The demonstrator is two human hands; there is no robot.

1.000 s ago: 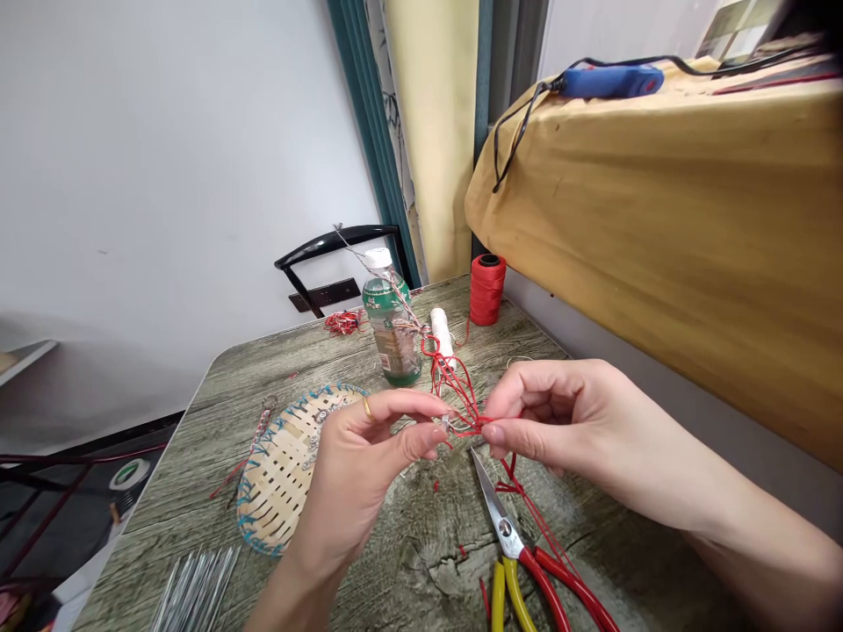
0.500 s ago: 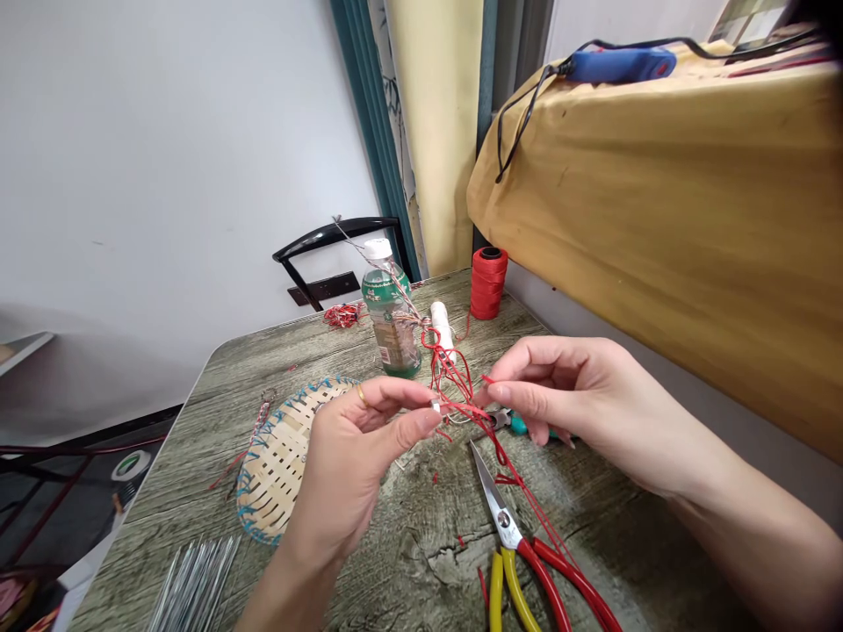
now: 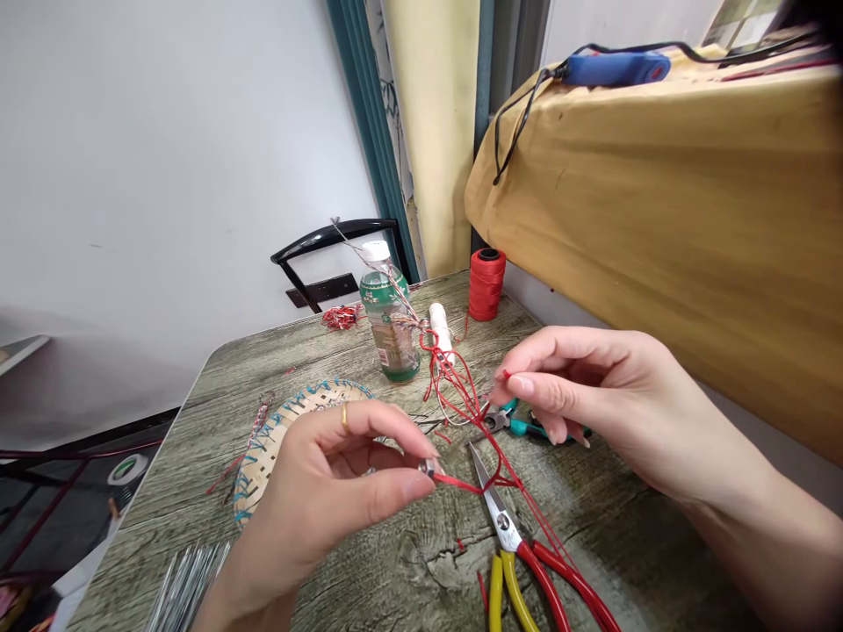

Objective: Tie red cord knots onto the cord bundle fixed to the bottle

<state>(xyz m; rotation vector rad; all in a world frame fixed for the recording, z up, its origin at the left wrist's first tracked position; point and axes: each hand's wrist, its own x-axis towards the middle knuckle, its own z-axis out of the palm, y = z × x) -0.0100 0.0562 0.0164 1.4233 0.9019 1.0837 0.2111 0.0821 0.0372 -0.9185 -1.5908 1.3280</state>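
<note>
Between thumb and forefinger, my left hand (image 3: pixel 349 483) pinches a small shiny metal nut (image 3: pixel 427 468) with red cord running out of it to the right. My right hand (image 3: pixel 599 377) pinches a short bit of red cord (image 3: pixel 507 374) at its fingertips. A loose tangle of red cords (image 3: pixel 461 386) lies between the hands, joined to a bundle of mixed strands tied at the bottle (image 3: pixel 392 338). Scissors (image 3: pixel 504 527) with red and yellow handles lie below the hands, some cord crossing them. Teal-handled pliers (image 3: pixel 527 427) rest under my right hand, partly hidden.
A red spool (image 3: pixel 486 285) and a white spool (image 3: pixel 439 326) stand at the back. The woven piece with blue lacing (image 3: pixel 263 474) is partly behind my left hand. Metal rods (image 3: pixel 190 579) lie front left. A yellow-draped surface (image 3: pixel 625 193) borders the right.
My left hand has moved down and left with the nut, away from my right hand, drawing red cord along. My right hand has shifted slightly right.
</note>
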